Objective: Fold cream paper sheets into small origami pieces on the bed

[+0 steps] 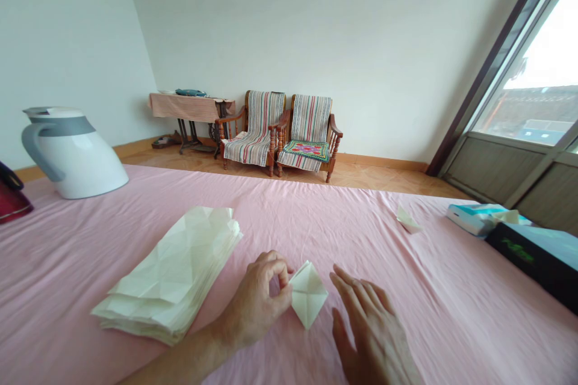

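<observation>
A small diamond of folded pale paper [309,298] lies on the pink cloth between my two hands. My left hand [266,292] pinches its left corner between thumb and forefinger. To the right of the paper rests my right hand [368,319], fingers stretched out and thumb apart, holding nothing. A thick stack of creased pale paper sheets [171,264] lies to the left of my left hand. Farther off on the right sits another small folded paper piece [407,221], its tip pointing up.
The pink cloth [316,210] covers the surface before me. A white and grey jug [85,156] stands at the left, beside a dark red object [11,195]. At the right are a blue and white tissue pack [474,218] and a black box [519,255]. Two wooden armchairs [273,150] stand beyond.
</observation>
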A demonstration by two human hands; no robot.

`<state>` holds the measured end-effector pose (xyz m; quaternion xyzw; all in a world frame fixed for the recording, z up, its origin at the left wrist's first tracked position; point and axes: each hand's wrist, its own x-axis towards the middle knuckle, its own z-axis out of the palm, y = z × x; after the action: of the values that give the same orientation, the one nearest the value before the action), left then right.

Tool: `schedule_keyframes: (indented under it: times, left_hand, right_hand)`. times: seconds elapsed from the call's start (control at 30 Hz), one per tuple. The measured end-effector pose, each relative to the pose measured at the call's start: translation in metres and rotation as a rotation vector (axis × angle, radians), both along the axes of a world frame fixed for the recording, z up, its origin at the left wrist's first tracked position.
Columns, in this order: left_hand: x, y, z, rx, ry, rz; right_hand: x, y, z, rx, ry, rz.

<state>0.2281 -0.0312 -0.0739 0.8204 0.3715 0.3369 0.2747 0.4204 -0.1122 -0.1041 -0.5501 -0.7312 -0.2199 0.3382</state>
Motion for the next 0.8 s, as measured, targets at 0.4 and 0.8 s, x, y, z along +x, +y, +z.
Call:
schedule_keyframes:
  times: [0.4,0.8]
  left_hand:
    - [-0.007,-0.029,0.018,0.959,0.191,-0.088]
    - [-0.009,-0.002,0.004,0.458,0.026,-0.239]
  right_hand:
    - [-0.005,-0.008,0.008,0.008,0.042,0.222]
    - [0.004,0.007,-0.003,-0.147,0.457,0.199]
